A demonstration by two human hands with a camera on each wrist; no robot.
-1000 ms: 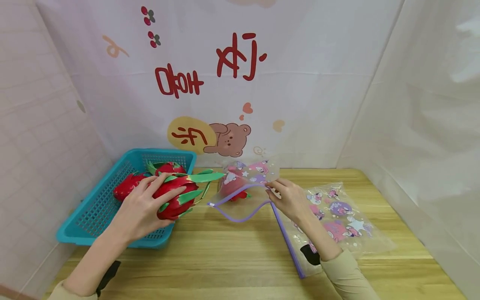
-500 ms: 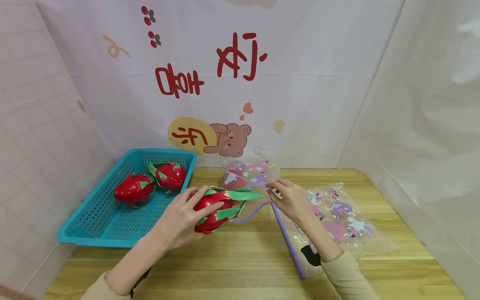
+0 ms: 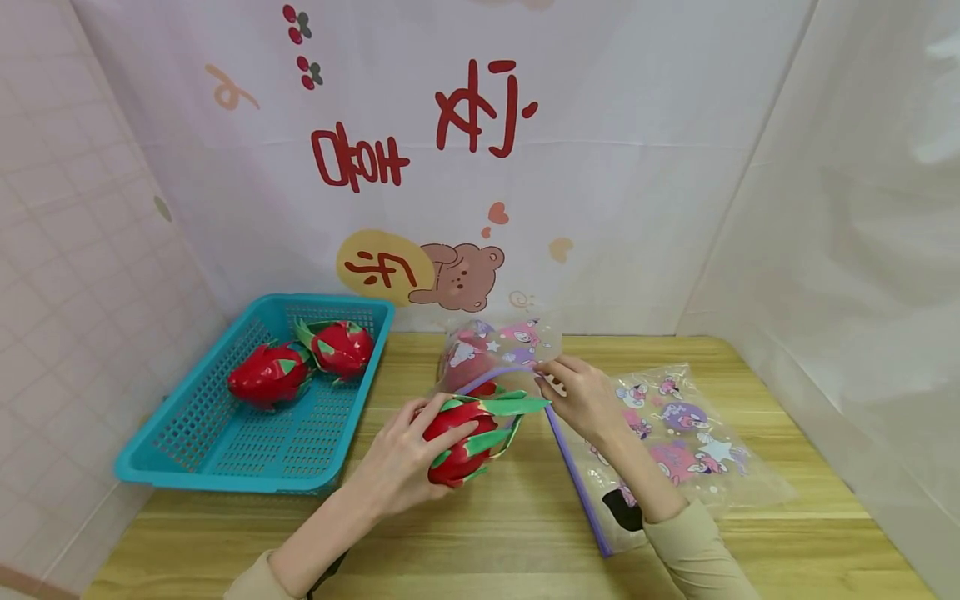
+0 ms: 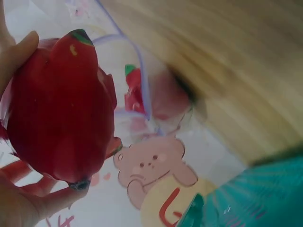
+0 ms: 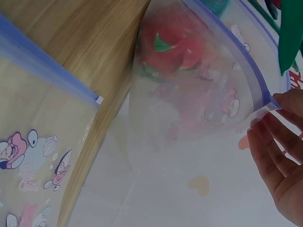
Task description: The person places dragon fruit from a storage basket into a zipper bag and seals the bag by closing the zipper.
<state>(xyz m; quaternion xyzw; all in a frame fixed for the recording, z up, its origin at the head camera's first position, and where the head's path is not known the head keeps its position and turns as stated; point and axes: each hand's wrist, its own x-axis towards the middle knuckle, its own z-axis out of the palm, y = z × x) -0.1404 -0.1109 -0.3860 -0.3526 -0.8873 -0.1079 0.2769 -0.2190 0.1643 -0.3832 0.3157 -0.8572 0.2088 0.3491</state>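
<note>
My left hand (image 3: 408, 458) grips a red dragon fruit (image 3: 461, 437) with green leaf tips, right in front of the mouth of a clear zip bag (image 3: 517, 340). In the left wrist view the fruit (image 4: 61, 109) fills the palm, fingers and thumb curled about it. My right hand (image 3: 581, 396) pinches the corner of the bag's purple zip edge, and the right wrist view shows thumb and fingers (image 5: 284, 132) on that edge. Inside the printed bag (image 5: 189, 90) lies another dragon fruit (image 5: 173, 45), blurred by the plastic. The held fruit hides part of the bag's opening.
A blue-green plastic basket (image 3: 240, 450) stands at the left with two dragon fruits, one (image 3: 270, 375) beside the other (image 3: 341, 348). A second zip bag (image 3: 675, 442) lies flat on the wooden table (image 3: 480, 550) under the right forearm. A printed cloth wall (image 3: 622, 167) rises behind.
My left hand has carried the dragon fruit rightward from above the basket to the bag's mouth. My right hand has stayed at the bag's edge.
</note>
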